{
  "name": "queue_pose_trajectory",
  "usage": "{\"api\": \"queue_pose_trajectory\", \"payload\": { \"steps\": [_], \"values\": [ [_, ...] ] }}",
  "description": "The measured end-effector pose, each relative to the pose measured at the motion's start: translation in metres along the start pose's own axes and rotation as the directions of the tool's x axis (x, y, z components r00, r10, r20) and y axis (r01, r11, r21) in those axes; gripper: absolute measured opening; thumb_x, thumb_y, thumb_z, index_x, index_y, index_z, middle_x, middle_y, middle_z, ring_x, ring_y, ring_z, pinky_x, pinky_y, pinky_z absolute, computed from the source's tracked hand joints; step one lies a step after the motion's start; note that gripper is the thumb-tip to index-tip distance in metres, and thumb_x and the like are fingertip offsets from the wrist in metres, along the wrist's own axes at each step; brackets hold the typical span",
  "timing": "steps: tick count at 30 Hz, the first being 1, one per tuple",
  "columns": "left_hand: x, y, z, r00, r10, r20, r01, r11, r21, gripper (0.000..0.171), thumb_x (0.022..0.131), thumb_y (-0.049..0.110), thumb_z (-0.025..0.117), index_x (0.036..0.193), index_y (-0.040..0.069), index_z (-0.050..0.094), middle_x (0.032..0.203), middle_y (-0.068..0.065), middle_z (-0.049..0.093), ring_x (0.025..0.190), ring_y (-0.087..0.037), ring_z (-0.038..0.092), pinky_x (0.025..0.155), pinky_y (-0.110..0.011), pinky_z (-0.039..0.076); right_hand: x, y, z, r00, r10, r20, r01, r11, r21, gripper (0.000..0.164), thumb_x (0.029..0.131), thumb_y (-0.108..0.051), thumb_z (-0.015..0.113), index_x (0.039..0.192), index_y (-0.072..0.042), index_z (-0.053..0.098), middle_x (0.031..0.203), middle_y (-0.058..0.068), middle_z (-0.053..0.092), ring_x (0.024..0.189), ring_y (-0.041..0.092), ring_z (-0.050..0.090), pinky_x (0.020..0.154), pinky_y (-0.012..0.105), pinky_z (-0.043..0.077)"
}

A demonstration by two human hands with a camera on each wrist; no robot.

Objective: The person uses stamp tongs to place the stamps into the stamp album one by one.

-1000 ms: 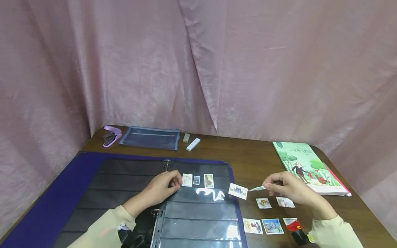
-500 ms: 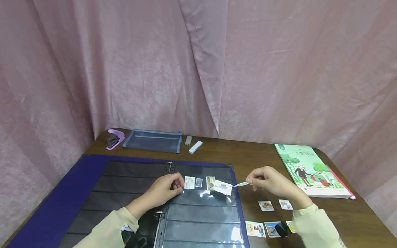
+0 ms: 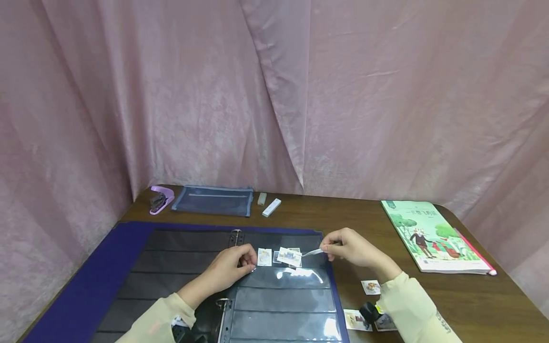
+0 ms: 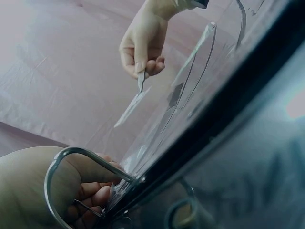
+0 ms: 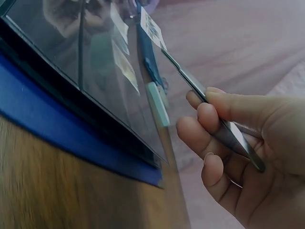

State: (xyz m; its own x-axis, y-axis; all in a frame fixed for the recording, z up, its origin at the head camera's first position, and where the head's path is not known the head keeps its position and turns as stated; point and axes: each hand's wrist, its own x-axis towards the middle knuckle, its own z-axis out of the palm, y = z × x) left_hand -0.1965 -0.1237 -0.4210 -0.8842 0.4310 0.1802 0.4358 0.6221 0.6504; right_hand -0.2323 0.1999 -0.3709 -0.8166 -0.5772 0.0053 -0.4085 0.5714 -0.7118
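Observation:
My right hand (image 3: 349, 245) pinches metal tweezers (image 5: 190, 83) between thumb and fingers. Their tips grip a pale stamp (image 3: 289, 256) by its right edge, above the stamp album (image 3: 283, 300). It overlaps two stamps in the page's second row, hiding much of them in the head view. Left of these, another stamp (image 3: 264, 257) shows fully in that row. Close to it, my left hand (image 3: 231, 267) has thumb and curled fingers pinching the edge of the clear pocket strip (image 4: 116, 186), beside the metal binder ring (image 4: 50, 176).
On the table right of the album lie a small stamp (image 3: 371, 287) and others, partly covered by the right sleeve. A green book (image 3: 433, 238) is farther right. Behind the album are a purple stapler (image 3: 162, 200), a blue mesh pouch (image 3: 214, 201) and two small pale blocks (image 3: 271, 207).
My right hand has carried the stamp in the tweezers leftward, from beside the album's right edge to over the second-row stamps. My left hand stays at the pocket row.

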Motion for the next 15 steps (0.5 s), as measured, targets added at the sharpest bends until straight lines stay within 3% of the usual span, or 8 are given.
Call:
{"api": "queue_pose_trajectory", "payload": {
  "steps": [7,15],
  "values": [
    [0.001,0.000,0.002,1.000,-0.006,-0.015,0.005,1.000,-0.017,0.011,0.080,0.016,0.066,0.085,0.017,0.056,0.076,0.014,0.055,0.069,0.000,0.049,0.063,-0.018,0.043,0.014,0.000,0.009,1.000,-0.017,-0.004,0.017,1.000,-0.016,0.021,0.089,-0.022,0.055,0.086,-0.004,0.066,0.065,0.004,0.061,0.062,0.020,0.058,0.049,0.023,0.044],
    [-0.001,0.000,0.001,1.000,-0.014,-0.026,0.013,0.999,-0.039,0.013,0.080,0.015,0.066,0.083,0.021,0.055,0.076,0.013,0.055,0.069,-0.001,0.049,0.063,-0.018,0.043,0.024,-0.007,0.019,0.999,-0.043,0.007,0.043,0.999,-0.020,0.019,0.089,-0.021,0.056,0.085,-0.005,0.066,0.065,0.007,0.061,0.061,0.018,0.058,0.050,0.022,0.045]
  ]
}}
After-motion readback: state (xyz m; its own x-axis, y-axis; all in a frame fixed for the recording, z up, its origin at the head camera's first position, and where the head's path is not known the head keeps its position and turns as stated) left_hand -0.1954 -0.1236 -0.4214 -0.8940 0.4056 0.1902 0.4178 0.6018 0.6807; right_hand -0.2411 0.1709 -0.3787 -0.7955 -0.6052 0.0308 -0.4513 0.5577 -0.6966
